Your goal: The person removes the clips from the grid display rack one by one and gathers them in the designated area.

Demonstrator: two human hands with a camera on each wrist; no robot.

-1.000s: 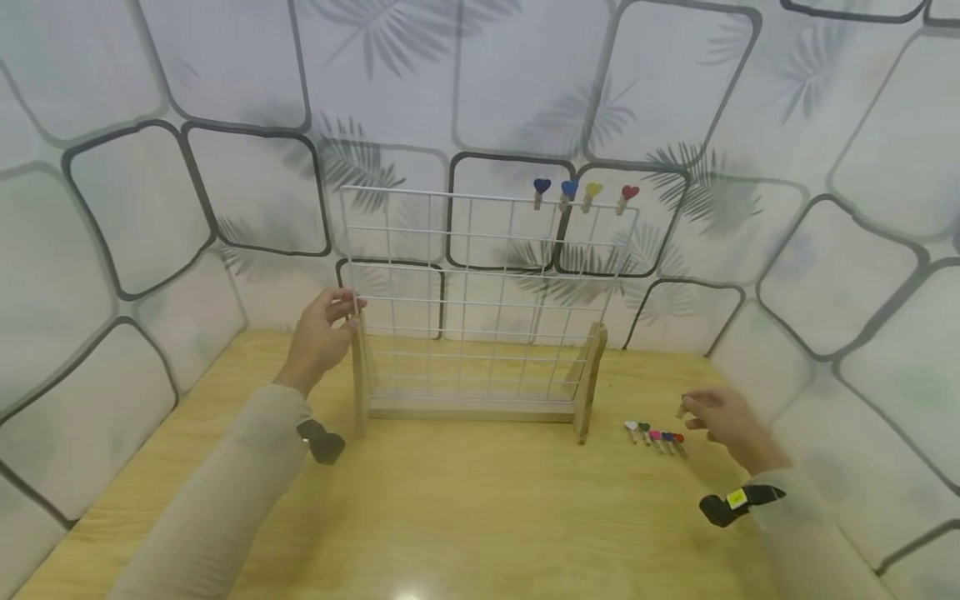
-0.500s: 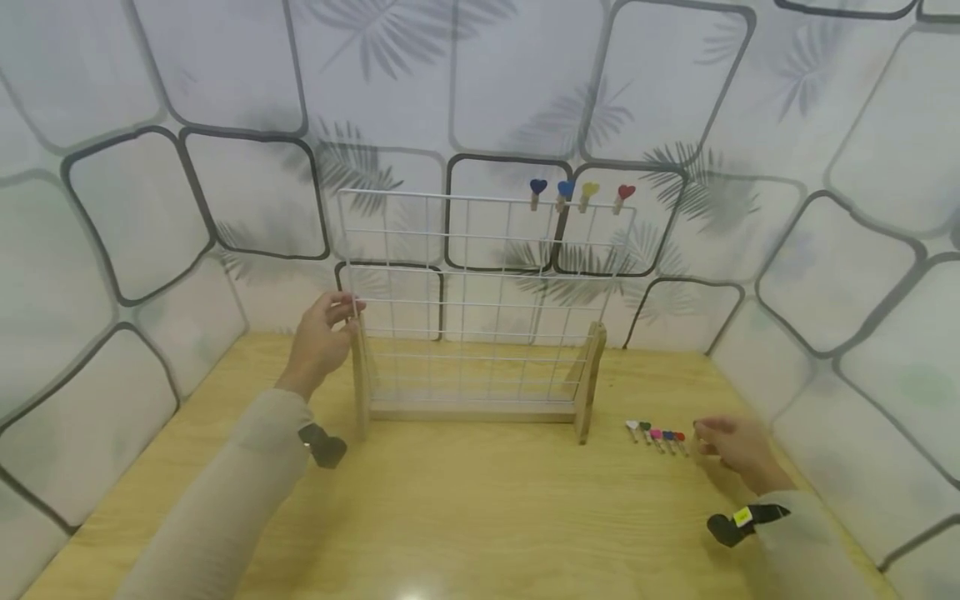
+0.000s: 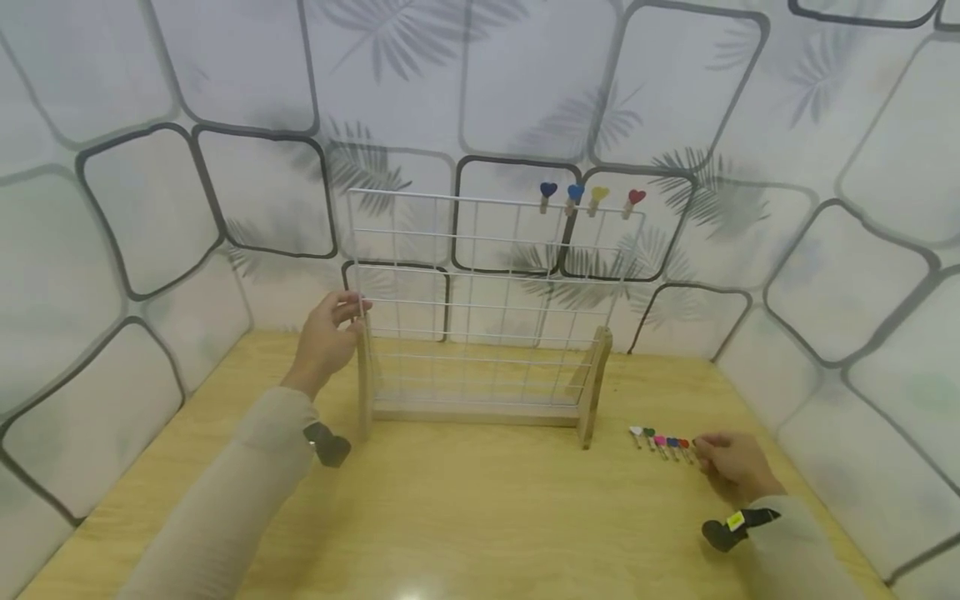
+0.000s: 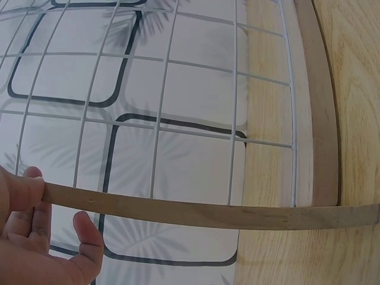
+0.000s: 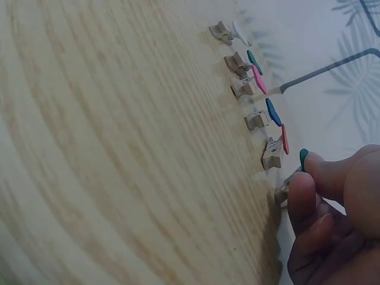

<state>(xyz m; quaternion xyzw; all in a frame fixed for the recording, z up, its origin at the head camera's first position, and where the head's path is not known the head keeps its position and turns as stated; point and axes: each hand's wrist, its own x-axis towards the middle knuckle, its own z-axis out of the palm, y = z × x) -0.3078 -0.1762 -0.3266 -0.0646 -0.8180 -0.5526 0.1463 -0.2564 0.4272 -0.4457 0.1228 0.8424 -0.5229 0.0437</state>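
Left hand [image 3: 324, 342]: yours, grasping the rack [image 3: 476, 413] by its left side, thumb and fingers about the upper end of the wooden leg [image 4: 172, 212].
Right hand [image 3: 735, 460]: yours, low over the right part of the table [image 3: 450, 517], pinching one clip between thumb and finger.
Held clip [image 5: 304, 159]: green heart edge-on, wooden foot pointing down; just beyond the red end of the row and apart from it. You cannot tell from here whether its foot touches the table.
Row: five heart clips right of the rack, between it and your right hand. Order outward from the rack: white clip [image 5: 240, 34], dark green clip [image 5: 254, 61], pink clip [image 5: 259, 79], blue clip [image 5: 273, 112], red clip [image 5: 285, 139].
Top bar: four clips on its right part. Left to right: navy clip [image 3: 548, 190], light blue clip [image 3: 575, 192], yellow clip [image 3: 599, 194], second red clip [image 3: 637, 197]. Wider gap before the last.
Rack build: upright white wire grid between two wooden legs, wooden base board.
Wrists: pale sleeves [image 3: 277, 425], a black device on each; yellow label on your right one.
Wall [image 3: 390, 75]: pale, dark rounded outlines and grey fronds.
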